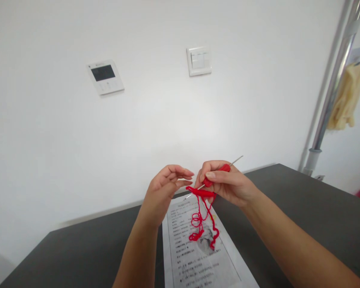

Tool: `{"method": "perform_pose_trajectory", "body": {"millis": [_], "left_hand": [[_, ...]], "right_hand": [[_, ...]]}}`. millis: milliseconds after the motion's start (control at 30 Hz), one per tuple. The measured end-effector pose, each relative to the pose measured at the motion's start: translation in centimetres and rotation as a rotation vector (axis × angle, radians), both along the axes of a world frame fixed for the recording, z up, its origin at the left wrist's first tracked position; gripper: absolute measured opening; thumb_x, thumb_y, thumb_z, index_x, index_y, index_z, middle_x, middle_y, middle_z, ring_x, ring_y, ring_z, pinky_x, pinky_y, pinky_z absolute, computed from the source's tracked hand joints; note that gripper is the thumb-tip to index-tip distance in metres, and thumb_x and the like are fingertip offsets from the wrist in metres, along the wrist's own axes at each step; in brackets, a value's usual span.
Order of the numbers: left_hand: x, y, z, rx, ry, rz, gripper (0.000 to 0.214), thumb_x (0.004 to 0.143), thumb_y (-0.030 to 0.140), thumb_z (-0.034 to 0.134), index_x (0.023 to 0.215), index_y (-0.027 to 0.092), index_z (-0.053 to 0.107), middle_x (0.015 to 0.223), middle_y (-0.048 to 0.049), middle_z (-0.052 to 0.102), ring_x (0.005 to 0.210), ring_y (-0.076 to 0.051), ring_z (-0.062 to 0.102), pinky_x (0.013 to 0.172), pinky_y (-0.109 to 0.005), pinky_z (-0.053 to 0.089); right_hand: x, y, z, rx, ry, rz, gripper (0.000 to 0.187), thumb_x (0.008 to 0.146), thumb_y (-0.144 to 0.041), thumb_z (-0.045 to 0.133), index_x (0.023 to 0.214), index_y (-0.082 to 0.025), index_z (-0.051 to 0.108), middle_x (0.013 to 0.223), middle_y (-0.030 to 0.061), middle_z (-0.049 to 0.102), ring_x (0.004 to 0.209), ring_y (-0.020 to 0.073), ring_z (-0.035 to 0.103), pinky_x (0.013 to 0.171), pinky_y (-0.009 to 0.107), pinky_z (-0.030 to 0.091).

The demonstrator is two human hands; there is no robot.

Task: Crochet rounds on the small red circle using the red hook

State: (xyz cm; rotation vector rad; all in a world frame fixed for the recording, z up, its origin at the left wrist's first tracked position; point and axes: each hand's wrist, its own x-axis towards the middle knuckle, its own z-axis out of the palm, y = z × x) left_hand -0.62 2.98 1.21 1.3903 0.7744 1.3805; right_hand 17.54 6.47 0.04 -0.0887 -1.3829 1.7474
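My right hand (224,182) is closed around the red grip of a crochet hook (217,176). The hook's metal shaft sticks out at both ends of the grip, with the lower tip pointing down to the left. A small strip of red yarn work (200,193) hangs at the shaft, just under my right fingers. Loose red yarn (213,228) dangles from it in loops and a wavy tail. To the left, my left hand (164,188) is open, fingers stretched toward the yarn with a gap between thumb and forefinger. No yarn shows between them.
A printed paper sheet (192,268) lies on the dark table (107,248) below my hands. Behind stands a white wall with a panel (105,77) and a light switch (199,61). A metal pole (332,88) and a yellow cloth-like item (348,96) are at the right.
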Motion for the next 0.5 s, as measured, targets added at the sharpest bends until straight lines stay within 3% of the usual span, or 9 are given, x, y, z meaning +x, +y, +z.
{"method": "perform_pose_trajectory", "body": {"millis": [200,333,433,500], "left_hand": [[1.3,-0.4,0.0,-0.200,-0.454,-0.173,0.012,0.079,0.027,0.063,0.083,0.015,0.066,0.087,-0.0058,0.061,0.074,-0.016,0.060,0.065,-0.027,0.055],[0.5,-0.8,0.7,-0.256,-0.637,-0.259,0.014,0.084,0.018,0.050,0.084,0.012,0.063,0.082,-0.0056,0.057,0.062,-0.010,0.056,0.049,-0.016,0.049],[-0.5,-1.8,1.6,-0.140,-0.725,-0.278,0.017,0.085,0.012,0.045,0.086,0.012,0.062,0.078,-0.0043,0.058,0.053,-0.003,0.052,0.038,-0.005,0.038],[-0.7,-2.6,1.9,0.065,-0.683,-0.187,0.016,0.086,0.014,0.049,0.088,0.014,0.064,0.077,-0.0029,0.061,0.052,-0.003,0.054,0.043,-0.006,0.045]], "right_hand": [[-0.5,0.7,-0.3,-0.036,0.063,0.033,0.020,0.078,-0.029,0.081,0.074,-0.011,0.073,0.073,0.0048,0.076,0.056,0.0096,0.069,0.051,0.016,0.060],[-0.2,1.1,-0.5,-0.011,0.087,0.044,0.023,0.080,-0.031,0.081,0.075,-0.011,0.072,0.073,0.0050,0.076,0.055,0.0101,0.070,0.051,0.016,0.060],[-0.1,1.0,-0.5,-0.025,0.064,0.022,0.024,0.079,-0.031,0.082,0.074,-0.011,0.071,0.071,0.0049,0.076,0.053,0.0109,0.071,0.049,0.018,0.060],[-0.3,0.8,-0.5,-0.010,0.001,0.009,0.022,0.079,-0.030,0.082,0.075,-0.010,0.072,0.073,0.0059,0.078,0.056,0.0115,0.072,0.052,0.018,0.061]]}}
